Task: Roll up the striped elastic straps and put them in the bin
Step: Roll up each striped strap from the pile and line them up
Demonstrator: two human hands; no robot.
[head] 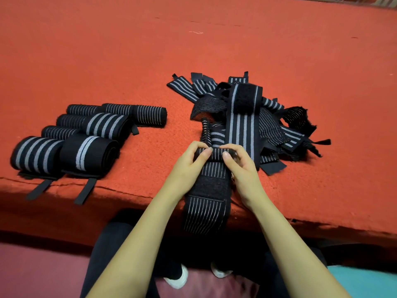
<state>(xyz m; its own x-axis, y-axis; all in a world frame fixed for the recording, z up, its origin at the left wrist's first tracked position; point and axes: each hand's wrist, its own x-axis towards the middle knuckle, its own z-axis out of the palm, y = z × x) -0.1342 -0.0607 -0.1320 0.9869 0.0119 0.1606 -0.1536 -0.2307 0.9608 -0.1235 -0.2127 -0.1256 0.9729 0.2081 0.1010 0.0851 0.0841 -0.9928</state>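
Note:
A black elastic strap with thin grey stripes (207, 203) lies lengthwise over the near edge of the red surface (193, 50), with a black velcro patch across its middle. Its far end is curled into a small roll (214, 153). My left hand (189, 162) pinches the roll's left end and my right hand (240, 164) pinches its right end. Beyond the hands lies a tangled pile of unrolled striped straps (247, 117). At the left, several rolled straps (86, 136) lie side by side. No bin is in view.
The red surface ends in a front edge (107, 190) just below the rolled straps, whose tabs hang over it. Below the edge I see dark trousers, white shoes (178, 278), a pink floor and a teal patch (365, 282) at the lower right.

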